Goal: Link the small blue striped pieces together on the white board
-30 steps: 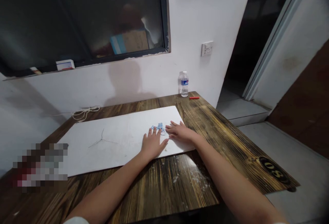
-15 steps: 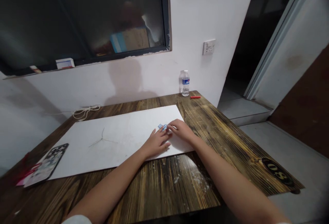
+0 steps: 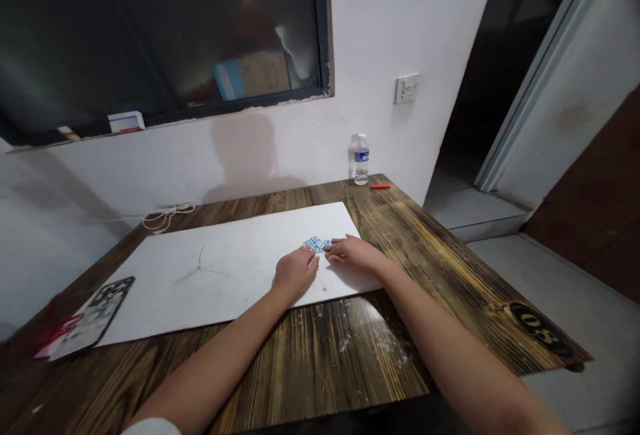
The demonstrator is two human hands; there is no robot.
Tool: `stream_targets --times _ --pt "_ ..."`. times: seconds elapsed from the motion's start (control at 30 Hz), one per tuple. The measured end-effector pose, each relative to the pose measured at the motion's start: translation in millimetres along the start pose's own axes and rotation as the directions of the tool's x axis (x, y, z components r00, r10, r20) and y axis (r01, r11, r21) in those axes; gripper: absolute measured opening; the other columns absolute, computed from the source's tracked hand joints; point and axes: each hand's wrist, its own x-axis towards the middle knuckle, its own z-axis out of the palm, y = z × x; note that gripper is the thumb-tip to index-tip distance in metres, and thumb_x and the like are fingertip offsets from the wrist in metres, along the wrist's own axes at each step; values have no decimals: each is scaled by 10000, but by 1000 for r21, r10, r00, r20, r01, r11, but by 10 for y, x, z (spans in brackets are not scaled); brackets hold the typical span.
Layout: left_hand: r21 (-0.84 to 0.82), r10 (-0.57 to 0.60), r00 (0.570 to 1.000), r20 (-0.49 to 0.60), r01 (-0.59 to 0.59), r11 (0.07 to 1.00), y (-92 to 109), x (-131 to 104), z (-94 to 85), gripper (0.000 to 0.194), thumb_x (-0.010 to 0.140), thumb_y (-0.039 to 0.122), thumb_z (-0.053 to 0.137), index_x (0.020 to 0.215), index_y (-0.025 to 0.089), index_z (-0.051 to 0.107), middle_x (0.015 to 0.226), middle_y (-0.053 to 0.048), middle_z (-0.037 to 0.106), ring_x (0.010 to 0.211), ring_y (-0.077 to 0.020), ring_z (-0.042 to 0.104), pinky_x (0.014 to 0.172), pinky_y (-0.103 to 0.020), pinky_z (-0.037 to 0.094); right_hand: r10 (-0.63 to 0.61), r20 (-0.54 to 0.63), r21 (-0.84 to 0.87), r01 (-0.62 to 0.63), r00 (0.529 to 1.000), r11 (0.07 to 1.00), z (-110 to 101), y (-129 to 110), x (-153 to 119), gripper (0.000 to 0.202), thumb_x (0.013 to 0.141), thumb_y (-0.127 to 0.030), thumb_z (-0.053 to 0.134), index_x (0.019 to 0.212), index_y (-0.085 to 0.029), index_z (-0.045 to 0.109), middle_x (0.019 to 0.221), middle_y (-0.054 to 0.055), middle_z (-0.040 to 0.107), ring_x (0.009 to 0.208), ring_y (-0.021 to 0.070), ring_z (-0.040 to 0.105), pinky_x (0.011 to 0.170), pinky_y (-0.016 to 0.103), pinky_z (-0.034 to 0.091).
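Small blue-and-white pieces [image 3: 315, 243] lie close together on the white board [image 3: 250, 242], towards its right end. My left hand [image 3: 296, 271] rests at their near left side, its fingers bent and its fingertips at the pieces; whether it grips one is hidden. From the right, my right hand [image 3: 350, 252] reaches in with its fingers drawn together, touching a small blue-and-white piece at the right of the group. Thin dark sticks or lines [image 3: 200, 266] meet in a Y shape on the left half of the board.
A patterned black-edged item [image 3: 103, 315] overlaps the board's left end, beside something pink. White cable [image 3: 167, 216] lies at the back left of the wooden table [image 3: 330, 368]. A water bottle [image 3: 361, 162] and a red pen-like item [image 3: 380, 186] are at the back right.
My left hand has drawn back slightly and its spread fingers have bent in. More of the blue-and-white pieces shows. My right hand has shifted a little, its fingers now lying flatter.
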Motion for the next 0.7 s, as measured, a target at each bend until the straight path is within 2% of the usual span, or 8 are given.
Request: stream_targets --times 0.1,0.17,0.3,0.37,0.47,0.53,0.6,0.7 --pt "23 4 999 40 -5 1000 -41 30 42 450 890 422 411 1252 179 522 1361 -127 467 1285 -264 381 1042 -428 282 -32 24 77 30 999 997 -14 -26 2 264 871 -345 477 985 -273 703 1137 22 654 1216 241 476 939 354 384" --pt "12 5 996 94 -6 1000 -72 53 60 542 895 464 379 1343 162 418 1430 -140 367 1336 -273 290 1071 -457 217 -54 34 150 48 998 987 8 -58 2 275 861 -375 488 982 -263 708 1074 26 683 1189 230 504 889 306 415" --pt "-55 82 974 210 -72 996 -90 83 28 524 917 459 319 1390 235 346 1478 -85 287 1380 -254 172 1087 -508 119 -114 53 349 88 992 933 97 -120 18 335 845 -446 491 888 -220 734 937 27 723 992 210 622 840 281 441" --pt "-110 138 959 247 -114 987 -74 85 -10 477 924 439 308 1366 277 383 1471 -57 308 1380 -237 177 1088 -522 93 -77 22 454 58 997 889 140 -118 42 404 836 -494 478 835 -186 740 826 30 731 830 194 656 787 278 464" --pt "-174 201 944 261 -159 972 -34 84 -58 446 895 432 401 1317 297 450 1434 -48 381 1357 -245 244 1081 -534 118 92 -128 568 -3 988 823 172 -56 91 506 853 -524 417 748 -138 726 732 53 719 730 183 654 752 281 481" --pt "-195 258 937 237 -214 957 -13 88 -71 417 856 398 493 1260 295 517 1395 -47 439 1334 -255 296 1079 -513 169 229 -256 564 -47 939 825 175 5 117 521 886 -489 362 745 -133 716 749 72 715 769 189 655 787 298 477" --pt "-235 346 916 202 -298 925 -2 96 -68 345 844 334 525 1178 281 589 1322 -50 520 1293 -237 369 1071 -455 240 265 -328 482 -81 907 873 173 60 123 432 898 -415 374 854 -149 712 885 84 716 891 198 643 852 317 456" --pt "-320 445 886 133 -387 865 -7 104 -54 270 861 243 491 1081 263 647 1194 -45 617 1194 -190 487 1028 -381 335 114 -257 251 -47 960 967 174 112 97 283 876 -296 451 1037 -212 667 1163 70 636 1162 224 518 981 390 362"
